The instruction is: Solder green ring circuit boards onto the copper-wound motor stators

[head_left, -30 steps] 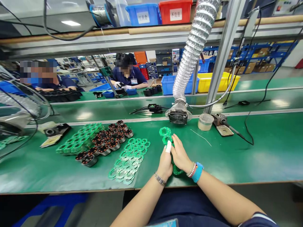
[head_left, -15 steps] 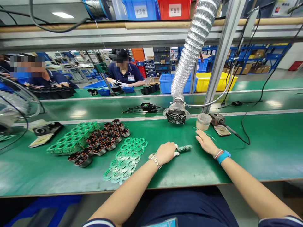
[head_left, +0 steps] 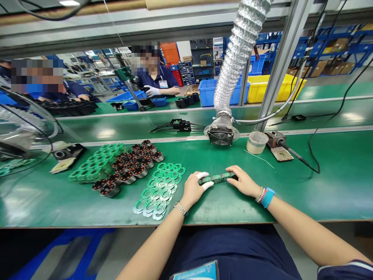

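Observation:
Between my hands a stack of green ring-shaped circuit boards [head_left: 216,179] stands on edge, low over the green bench. My left hand [head_left: 196,188], with white finger cots on thumb and finger, pinches its left end. The right end is gripped by my right hand [head_left: 244,182], thumb in front and fingers behind. To the left, flat on the bench, lie several rows of green ring circuit board panels [head_left: 159,190]. Beyond them sit several copper-wound motor stators [head_left: 128,177] and another pile of green ring boards [head_left: 97,161].
A fume extractor fan [head_left: 220,136] hangs from a silver duct above the back edge. Behind my right hand are a round tub [head_left: 257,142], thin wire [head_left: 259,158] and a soldering iron in its stand [head_left: 276,142]. Co-workers sit across the bench, near blue bins [head_left: 208,93].
My right hand has moved left and down from near the wire and taken hold of the board stack's right end. The view has tilted downward a little.

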